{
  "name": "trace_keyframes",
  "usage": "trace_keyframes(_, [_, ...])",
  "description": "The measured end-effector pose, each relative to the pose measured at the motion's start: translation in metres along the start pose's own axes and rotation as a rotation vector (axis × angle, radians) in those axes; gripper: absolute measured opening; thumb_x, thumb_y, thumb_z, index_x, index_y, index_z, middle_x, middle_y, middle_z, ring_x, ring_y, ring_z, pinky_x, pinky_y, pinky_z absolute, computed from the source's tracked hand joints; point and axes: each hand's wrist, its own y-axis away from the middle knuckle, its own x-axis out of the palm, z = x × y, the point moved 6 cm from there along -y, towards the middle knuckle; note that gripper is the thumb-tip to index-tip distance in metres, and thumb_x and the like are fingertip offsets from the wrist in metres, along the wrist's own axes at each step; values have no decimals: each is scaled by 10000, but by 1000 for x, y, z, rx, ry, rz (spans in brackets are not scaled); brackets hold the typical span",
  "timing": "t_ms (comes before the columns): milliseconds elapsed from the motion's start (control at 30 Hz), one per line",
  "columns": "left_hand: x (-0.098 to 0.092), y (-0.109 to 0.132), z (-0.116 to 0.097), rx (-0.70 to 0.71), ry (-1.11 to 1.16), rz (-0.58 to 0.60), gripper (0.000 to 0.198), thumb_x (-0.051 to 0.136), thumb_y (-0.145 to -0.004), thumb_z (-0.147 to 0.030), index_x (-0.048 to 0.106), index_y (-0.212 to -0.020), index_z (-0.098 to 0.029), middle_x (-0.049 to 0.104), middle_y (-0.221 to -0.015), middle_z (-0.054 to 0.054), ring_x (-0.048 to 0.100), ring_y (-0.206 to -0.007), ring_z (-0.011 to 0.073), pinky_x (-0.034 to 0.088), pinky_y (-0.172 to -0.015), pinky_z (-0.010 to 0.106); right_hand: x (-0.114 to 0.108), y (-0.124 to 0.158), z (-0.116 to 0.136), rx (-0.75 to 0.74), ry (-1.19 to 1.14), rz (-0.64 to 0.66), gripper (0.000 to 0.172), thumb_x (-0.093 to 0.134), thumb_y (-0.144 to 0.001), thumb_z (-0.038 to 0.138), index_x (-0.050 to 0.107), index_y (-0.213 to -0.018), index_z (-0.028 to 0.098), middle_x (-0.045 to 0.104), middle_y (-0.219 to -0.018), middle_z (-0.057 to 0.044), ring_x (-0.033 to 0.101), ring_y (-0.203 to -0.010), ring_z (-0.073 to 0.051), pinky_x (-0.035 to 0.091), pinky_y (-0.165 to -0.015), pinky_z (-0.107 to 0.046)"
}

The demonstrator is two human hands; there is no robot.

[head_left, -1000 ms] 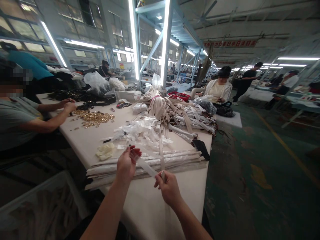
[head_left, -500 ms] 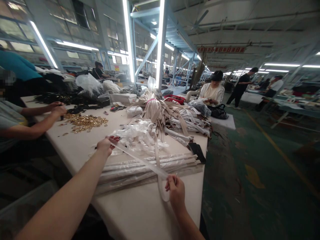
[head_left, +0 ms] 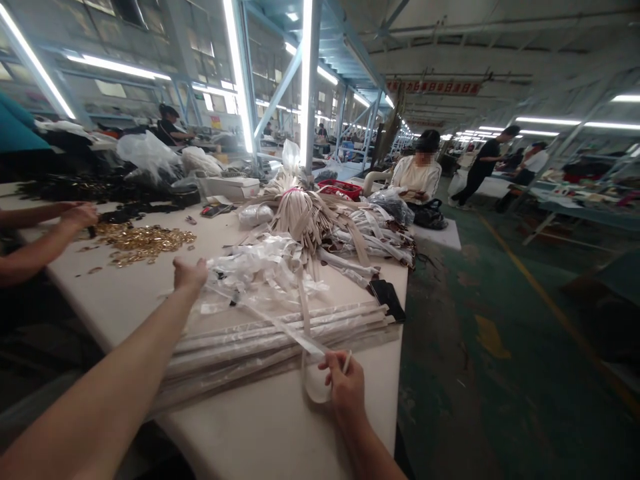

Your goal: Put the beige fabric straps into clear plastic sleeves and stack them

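My right hand (head_left: 344,383) is closed in a pinch on a pale, flat strap (head_left: 285,325), near the table's front right. From those fingers the strap runs up and left, and part of it hangs in a loop below the hand. The strap's far end, beside a small dark piece (head_left: 233,299), is apart from my left hand. My left hand (head_left: 190,273) is over the table at the left, near the heap of white film strips (head_left: 270,257); its fingers point away and are hidden. Under the strap lie long, plastic-wrapped bundles (head_left: 280,347).
Gold metal pieces (head_left: 145,243) are piled at the left, where a co-worker's hands (head_left: 80,215) work. A tied bunch of beige straps (head_left: 295,210) stands at the back, with a red basket (head_left: 340,189) behind it. A black flat item (head_left: 386,299) rests at the right edge.
My left hand has let go of the strap's far end and moved left toward the gold pieces. My right hand keeps its pinch. The whole view has shifted slightly.
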Motion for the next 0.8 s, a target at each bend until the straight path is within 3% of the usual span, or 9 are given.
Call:
trace_keyframes(67, [6, 48, -7, 213, -129, -17, 237, 655, -821, -20, 553, -1003, -133, 641, -1024, 31, 585, -928, 177, 452, -879, 270, -1, -1, -1, 7, 3, -15, 462, 657, -824, 608, 671, -756, 151, 728, -713, -107, 525, -454, -127, 410, -426, -237])
trace_keyframes(133, [18, 119, 0, 393, -281, 74, 217, 690, -796, -51, 646, -982, -152, 669, -993, 34, 581, -894, 186, 455, -829, 246, -2, -2, -1, 13, -3, -23, 457, 660, -824, 601, 678, -757, 149, 728, -710, -107, 523, -456, -126, 418, -433, -238])
trace_keyframes(167, [23, 158, 15, 359, -288, 156, 170, 718, -787, -99, 684, -936, -174, 683, -918, 35, 586, -828, 195, 464, -771, 244, -1, -2, 0, 11, -7, -20, 453, 660, -826, 595, 681, -756, 148, 728, -709, -106, 526, -461, -126, 420, -436, -237])
trace_keyframes(267, [32, 266, 76, 70, -178, 379, 61, 776, -746, -194, 724, -775, -205, 682, -730, 52, 613, -689, 211, 456, -616, 249, 5, -2, 3, 10, -29, 13, 453, 639, -842, 587, 690, -768, 143, 727, -715, -97, 528, -458, -122, 412, -426, -231])
trace_keyframes(300, [35, 294, 94, -11, -167, 450, 74, 791, -735, -231, 729, -770, -207, 693, -725, 60, 628, -661, 214, 450, -575, 256, 9, 0, 4, 20, -44, 38, 459, 632, -844, 592, 692, -777, 141, 724, -715, -91, 525, -448, -118, 408, -417, -229])
trace_keyframes(367, [37, 329, 119, -98, -135, 459, 191, 809, -724, -310, 744, -885, -228, 736, -845, 77, 665, -663, 224, 462, -547, 269, 20, 6, 4, 55, -90, 104, 472, 638, -830, 606, 684, -782, 139, 706, -702, -71, 518, -430, -111, 409, -401, -225])
trace_keyframes(467, [40, 341, 131, -143, -52, 424, 270, 805, -729, -390, 751, -934, -223, 748, -915, 98, 677, -662, 224, 474, -537, 272, 34, 18, 6, 94, -165, 177, 454, 692, -787, 599, 664, -827, 147, 677, -690, -42, 563, -479, -126, 454, -417, -222])
trace_keyframes(600, [44, 326, 123, -123, -36, 404, 238, 808, -727, -395, 764, -786, -170, 728, -751, 82, 625, -605, 189, 456, -543, 249, 38, 29, 13, 60, -157, 219, 427, 715, -780, 568, 662, -839, 149, 664, -678, -29, 557, -504, -122, 451, -400, -201])
trace_keyframes(800, [41, 316, 124, -103, 47, 342, 234, 838, -689, -375, 762, -739, -159, 715, -725, 71, 638, -649, 192, 476, -609, 249, 34, 26, 20, 47, -18, 328, 442, 749, -722, 542, 741, -848, 119, 720, -782, -65, 558, -477, -113, 461, -373, -209])
